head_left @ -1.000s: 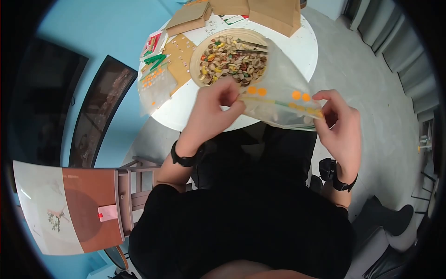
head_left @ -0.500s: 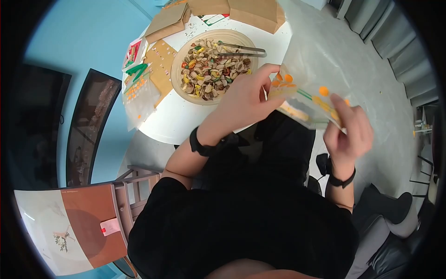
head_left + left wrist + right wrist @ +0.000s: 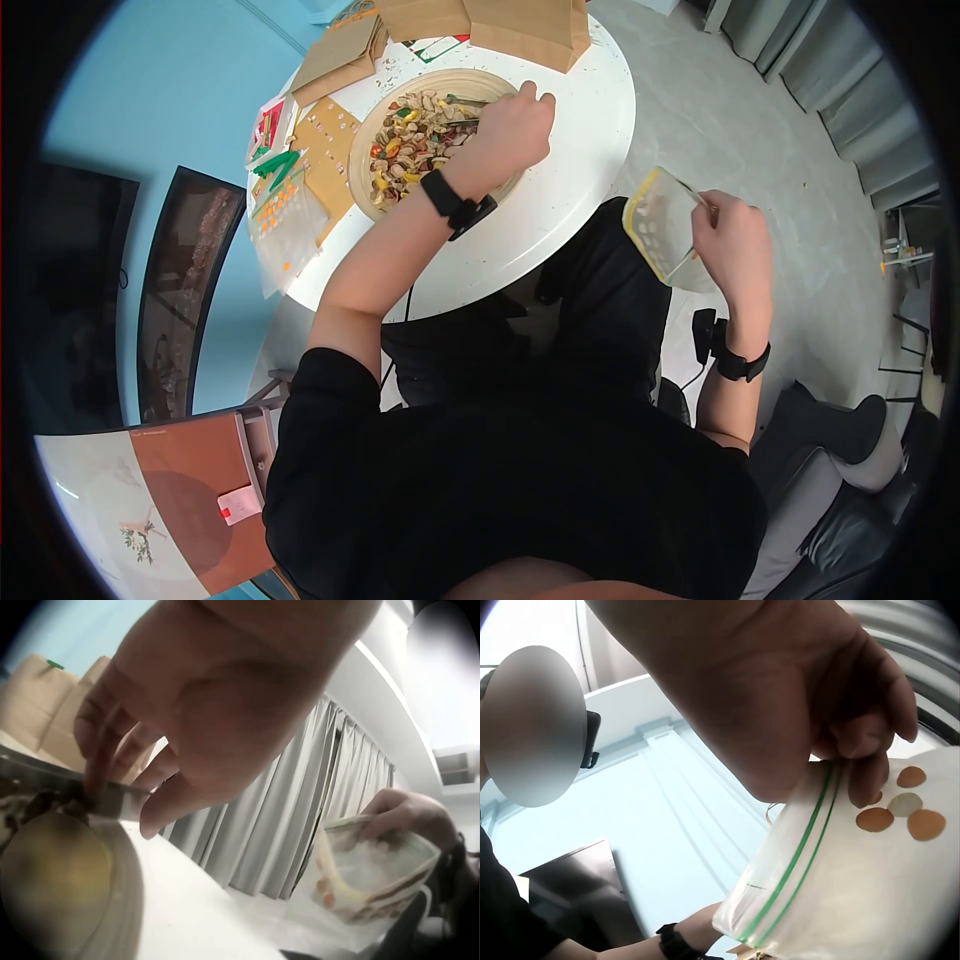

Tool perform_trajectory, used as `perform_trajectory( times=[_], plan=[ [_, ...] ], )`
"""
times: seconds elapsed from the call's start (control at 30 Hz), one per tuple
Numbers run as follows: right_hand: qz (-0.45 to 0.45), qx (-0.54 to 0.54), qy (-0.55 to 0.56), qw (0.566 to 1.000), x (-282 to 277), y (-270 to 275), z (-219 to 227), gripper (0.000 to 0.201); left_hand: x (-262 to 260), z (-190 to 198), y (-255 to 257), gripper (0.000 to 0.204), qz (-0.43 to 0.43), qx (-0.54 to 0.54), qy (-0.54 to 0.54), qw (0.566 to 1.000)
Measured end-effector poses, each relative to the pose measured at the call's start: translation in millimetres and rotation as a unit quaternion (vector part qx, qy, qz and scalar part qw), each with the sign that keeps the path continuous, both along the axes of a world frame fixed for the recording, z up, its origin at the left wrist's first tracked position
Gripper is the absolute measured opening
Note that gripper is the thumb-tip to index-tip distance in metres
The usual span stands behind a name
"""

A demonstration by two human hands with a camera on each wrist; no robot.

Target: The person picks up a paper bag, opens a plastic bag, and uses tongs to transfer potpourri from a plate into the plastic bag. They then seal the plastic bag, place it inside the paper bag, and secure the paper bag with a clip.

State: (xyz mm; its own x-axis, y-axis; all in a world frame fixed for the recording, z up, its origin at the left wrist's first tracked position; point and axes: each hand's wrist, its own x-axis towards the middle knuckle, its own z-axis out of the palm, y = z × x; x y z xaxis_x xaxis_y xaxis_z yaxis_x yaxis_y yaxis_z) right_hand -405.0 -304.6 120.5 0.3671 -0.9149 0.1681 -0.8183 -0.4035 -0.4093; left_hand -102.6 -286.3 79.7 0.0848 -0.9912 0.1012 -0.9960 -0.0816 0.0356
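Observation:
Over the right side of a round wooden tray [image 3: 362, 150] of dried pieces, my left hand [image 3: 515, 130] is at the handle end of the metal tongs [image 3: 466, 100]. In the left wrist view, its bent fingers touch the tongs [image 3: 124, 801], while the thumb stands apart from them. My right hand [image 3: 735, 245] pinches the upper edge of a clear zip bag [image 3: 655, 225] beyond the table's right side. The bag's mouth gapes towards the left. Orange dots and a green zip line mark the bag [image 3: 832, 877] in the right wrist view.
Brown paper bags [image 3: 530, 30] stand along the table's far edge. Another dotted zip bag [image 3: 290, 232], green clips [image 3: 277, 165] and a brown sheet [image 3: 325, 150] lie at the left. The white table's edge [image 3: 560, 240] curves near my legs.
My left hand has let go of the bag and moved up and left to the tongs. The bag has turned in my right hand, its mouth now facing left.

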Motion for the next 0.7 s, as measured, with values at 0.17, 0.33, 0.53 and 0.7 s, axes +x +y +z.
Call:
perform_trajectory(
  times=[0.17, 0.33, 0.53, 0.7],
  plan=[
    [0.020, 0.051, -0.003, 0.999, 10.3, 2.1, -2.4, 0.024, 15.1, -1.4, -10.1, 0.024, -0.011, -0.036, -0.019, 0.999],
    [0.032, 0.082, -0.016, 0.996, 17.2, -1.6, -9.0, 0.024, 60.1, 57.3, 43.7, 0.029, 0.078, -0.198, 0.134, 0.968],
    [0.055, 0.085, -0.016, 0.995, 33.2, -7.6, -17.8, 0.024, 125.0, 66.5, 138.0, 0.042, 0.223, -0.073, 0.210, 0.949],
    [0.084, 0.081, -0.027, 0.993, 54.9, -4.4, -18.2, 0.025, 125.3, 28.3, 146.7, 0.054, 0.216, 0.042, 0.177, 0.959]
  ],
)
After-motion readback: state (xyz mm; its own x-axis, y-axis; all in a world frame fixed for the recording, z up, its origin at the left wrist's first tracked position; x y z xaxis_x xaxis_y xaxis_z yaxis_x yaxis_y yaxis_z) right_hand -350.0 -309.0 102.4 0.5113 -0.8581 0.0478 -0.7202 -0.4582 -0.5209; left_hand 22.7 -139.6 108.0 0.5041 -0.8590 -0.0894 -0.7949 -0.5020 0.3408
